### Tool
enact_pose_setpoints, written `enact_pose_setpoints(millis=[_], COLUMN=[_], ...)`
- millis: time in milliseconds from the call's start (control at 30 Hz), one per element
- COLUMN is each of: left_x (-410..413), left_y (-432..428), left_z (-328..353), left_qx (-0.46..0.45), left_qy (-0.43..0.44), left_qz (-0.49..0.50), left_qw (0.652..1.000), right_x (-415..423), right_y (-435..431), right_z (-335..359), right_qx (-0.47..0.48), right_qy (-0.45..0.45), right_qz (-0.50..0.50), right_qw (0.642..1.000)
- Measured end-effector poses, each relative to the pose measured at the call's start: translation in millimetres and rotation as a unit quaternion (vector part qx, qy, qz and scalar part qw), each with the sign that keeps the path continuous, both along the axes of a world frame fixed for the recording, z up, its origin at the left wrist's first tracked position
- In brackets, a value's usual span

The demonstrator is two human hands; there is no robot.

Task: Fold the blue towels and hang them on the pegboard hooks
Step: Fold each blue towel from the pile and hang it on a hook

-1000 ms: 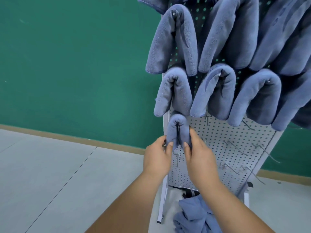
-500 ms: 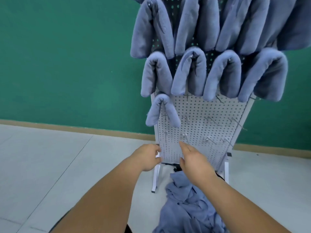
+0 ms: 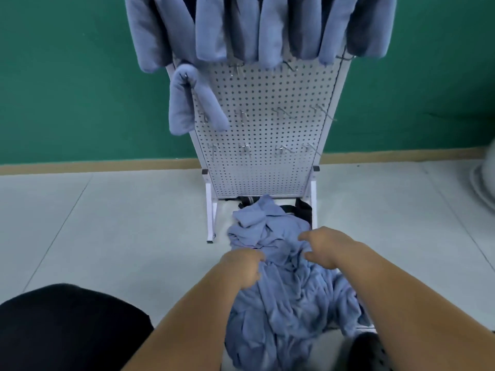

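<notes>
Left grip [image 3: 242,266] and right grip [image 3: 325,247] dropped from pegboard [image 3: 267,162] to towel heap [image 3: 284,303] on floor [image 3: 107,223], at board's 6 o'clock. Left grip curled at heap's 9 o'clock edge, hold on cloth indiscernible; right grip loosely spread over heap, holding nothing. Folded towel [image 3: 184,103] hangs at board's 10 o'clock.

no readable text, labels or numbers
</notes>
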State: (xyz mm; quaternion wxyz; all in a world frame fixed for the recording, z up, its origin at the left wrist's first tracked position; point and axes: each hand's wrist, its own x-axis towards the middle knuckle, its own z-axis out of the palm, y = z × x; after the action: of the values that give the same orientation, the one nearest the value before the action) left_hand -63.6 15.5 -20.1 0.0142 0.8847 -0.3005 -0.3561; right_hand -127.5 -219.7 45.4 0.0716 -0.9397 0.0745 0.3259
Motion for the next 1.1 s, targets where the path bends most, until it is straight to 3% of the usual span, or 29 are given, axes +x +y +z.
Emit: enact_pose_setpoints(millis=[167, 300, 400, 533, 667, 833, 1100], left_x=[-37, -50, -47, -41, -32, -3, 53], left_y=[-12, -21, -25, -33, -27, -44, -49], left_z=[-52, -75, -86, -70, -51, 14, 120], left_qx=[0.061, 0.127, 0.125, 0.111, -0.070, -0.294, -0.330], left_qy=[0.061, 0.062, -0.013, 0.003, -0.074, -0.023, -0.057], left_qz=[-0.007, -0.077, -0.108, -0.043, 0.039, 0.140, 0.100], left_qw=[0.996, 0.987, 0.986, 0.993, 0.994, 0.945, 0.937], right_x=[-21, -42, -56, -63, -59, -41, -10], right_y=[8, 12, 12, 8, 3, 14, -2], right_z=[-38, -63, -78, -87, -78, -58, 22], right_qx=[0.036, 0.075, 0.080, 0.080, 0.112, 0.226, 0.216], right_qy=[0.046, 0.060, 0.053, 0.069, 0.047, -0.055, -0.213], right_qz=[-0.015, -0.021, -0.025, -0.024, -0.040, -0.122, -0.127], right_qw=[0.998, 0.995, 0.995, 0.994, 0.992, 0.965, 0.944])
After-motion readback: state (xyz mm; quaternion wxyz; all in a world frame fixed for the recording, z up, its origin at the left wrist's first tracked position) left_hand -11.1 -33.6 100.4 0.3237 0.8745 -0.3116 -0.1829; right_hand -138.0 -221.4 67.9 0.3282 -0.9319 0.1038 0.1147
